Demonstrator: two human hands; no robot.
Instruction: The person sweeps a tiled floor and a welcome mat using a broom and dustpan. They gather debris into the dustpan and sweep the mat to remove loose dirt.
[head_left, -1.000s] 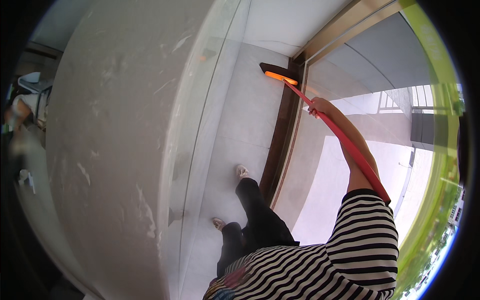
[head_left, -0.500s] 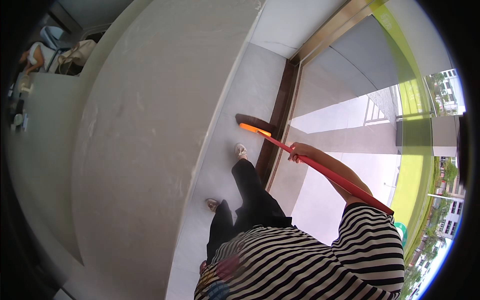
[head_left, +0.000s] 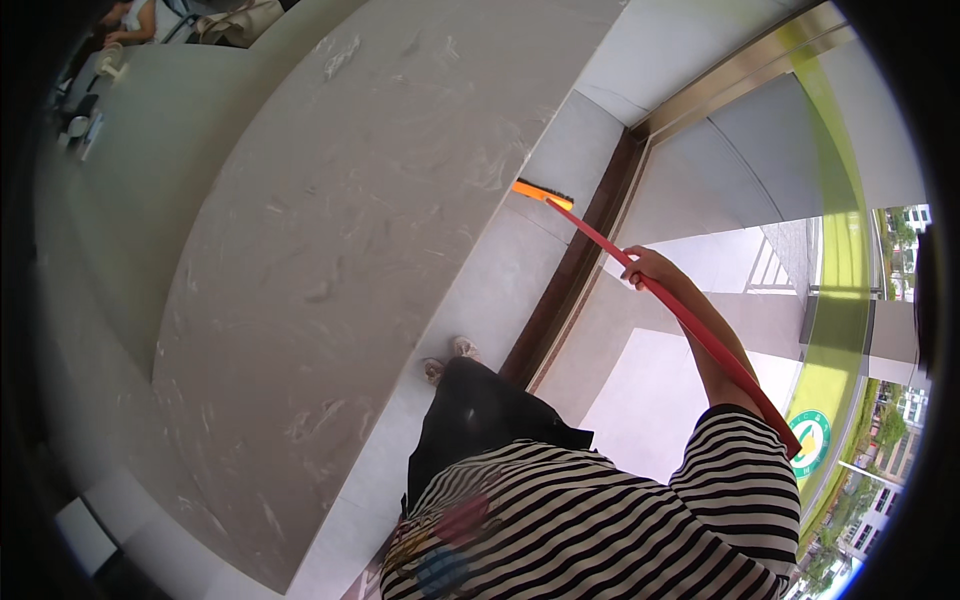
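My right hand (head_left: 646, 268) is closed around the red handle of a broom (head_left: 590, 234). The handle runs back along my forearm to beside my striped sleeve. At its far end, the orange broom head (head_left: 546, 194) with dark bristles is down at the grey tiled floor (head_left: 520, 250), close against the edge of the counter. Part of the bristles is hidden behind the orange head. My left hand is out of view.
A large grey marbled counter (head_left: 330, 270) fills the left side. Along the right runs a glass wall (head_left: 700, 260) with a dark brown base strip (head_left: 560, 290). My shoes (head_left: 450, 360) stand on the narrow floor strip between. A person (head_left: 138, 25) sits at the far left.
The broom head has moved from beside the glass wall's base across to the counter's edge, and farther ahead. My feet have come closer together, and the view has turned.
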